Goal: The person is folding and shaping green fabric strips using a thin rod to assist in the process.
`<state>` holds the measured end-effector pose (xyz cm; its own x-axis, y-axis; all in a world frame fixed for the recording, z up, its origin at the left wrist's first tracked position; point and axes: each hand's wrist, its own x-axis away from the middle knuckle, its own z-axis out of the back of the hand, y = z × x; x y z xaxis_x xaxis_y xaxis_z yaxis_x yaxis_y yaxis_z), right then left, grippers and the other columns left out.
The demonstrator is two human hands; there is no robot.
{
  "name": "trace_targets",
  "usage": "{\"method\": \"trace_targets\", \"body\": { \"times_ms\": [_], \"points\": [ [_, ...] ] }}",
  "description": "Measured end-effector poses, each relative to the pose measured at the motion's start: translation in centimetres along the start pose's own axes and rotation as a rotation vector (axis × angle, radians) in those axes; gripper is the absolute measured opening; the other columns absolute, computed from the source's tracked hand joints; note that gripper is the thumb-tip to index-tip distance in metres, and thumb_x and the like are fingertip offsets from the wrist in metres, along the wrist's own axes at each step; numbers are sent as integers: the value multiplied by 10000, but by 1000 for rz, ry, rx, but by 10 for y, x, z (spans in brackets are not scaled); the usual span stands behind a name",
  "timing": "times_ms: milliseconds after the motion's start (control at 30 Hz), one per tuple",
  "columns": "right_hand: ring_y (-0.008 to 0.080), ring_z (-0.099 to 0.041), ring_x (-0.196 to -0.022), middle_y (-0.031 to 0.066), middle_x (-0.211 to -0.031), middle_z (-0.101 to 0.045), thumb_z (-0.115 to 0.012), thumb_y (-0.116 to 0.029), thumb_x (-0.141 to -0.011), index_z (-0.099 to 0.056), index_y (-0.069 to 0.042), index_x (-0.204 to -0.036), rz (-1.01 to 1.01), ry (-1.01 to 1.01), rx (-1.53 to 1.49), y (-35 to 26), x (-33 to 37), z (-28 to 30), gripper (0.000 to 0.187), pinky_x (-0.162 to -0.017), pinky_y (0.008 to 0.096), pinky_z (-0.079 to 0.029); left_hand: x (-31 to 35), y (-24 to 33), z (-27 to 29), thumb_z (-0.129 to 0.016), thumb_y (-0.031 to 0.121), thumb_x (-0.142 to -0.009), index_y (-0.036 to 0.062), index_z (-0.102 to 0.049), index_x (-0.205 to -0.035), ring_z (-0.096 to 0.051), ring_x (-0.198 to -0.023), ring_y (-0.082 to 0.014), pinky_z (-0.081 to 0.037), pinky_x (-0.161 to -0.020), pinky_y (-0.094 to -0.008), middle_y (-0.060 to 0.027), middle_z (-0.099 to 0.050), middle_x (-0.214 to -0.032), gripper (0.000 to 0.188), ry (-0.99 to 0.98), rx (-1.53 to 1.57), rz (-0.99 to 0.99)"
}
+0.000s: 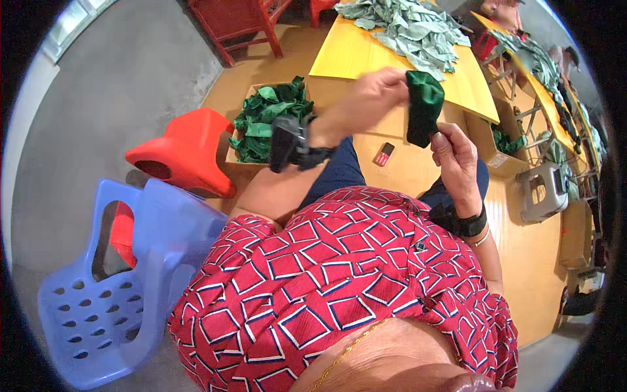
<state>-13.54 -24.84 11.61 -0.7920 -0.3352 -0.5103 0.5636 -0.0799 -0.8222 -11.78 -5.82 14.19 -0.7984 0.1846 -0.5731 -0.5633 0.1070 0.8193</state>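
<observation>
A small dark green, shiny piece of cloth [424,108] hangs between my two hands, above the near edge of the yellow table. My left hand [382,91], slightly smeared by motion, pinches its upper left edge. My right hand [457,155] is closed at the lower right corner, thumb and fingertips pressed together on the cloth. Both wrists wear black straps, the left one with a dark block on it. Beyond the cloth, a heap of pale green cloth pieces [418,32] covers the far part of the yellow table [339,49].
To the left, a cardboard box [251,91] is heaped with green cloth pieces. Near it are a red plastic stool [196,140] and a blue plastic chair [173,215]. A small red-and-black phone [384,154] lies between my knees. At right are a grey stool [545,189] and another box [486,140].
</observation>
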Motion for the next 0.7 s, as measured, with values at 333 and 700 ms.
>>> {"method": "trace_targets", "body": {
  "times_ms": [333, 700],
  "points": [
    [133, -479, -573, 95, -641, -509, -492, -5, -817, -544, 21, -898, 185, 47, 326, -21, -3, 4, 100, -541, 249, -403, 13, 9, -15, -480, 32, -852, 4, -526, -1006, -514, -861, -91, -417, -793, -253, -22, -563, -929, 164, -198, 110, -7],
    [91, -400, -514, 21, -570, -430, -476, -102, -845, -535, 17, -776, -36, -55, 176, -23, -4, 0, 150, -476, 242, -338, 0, 23, -20, -382, 16, -865, -7, -583, -859, -483, -608, -52, -407, -536, -190, 1, -549, -697, 203, 128, 71, -117]
  ]
}}
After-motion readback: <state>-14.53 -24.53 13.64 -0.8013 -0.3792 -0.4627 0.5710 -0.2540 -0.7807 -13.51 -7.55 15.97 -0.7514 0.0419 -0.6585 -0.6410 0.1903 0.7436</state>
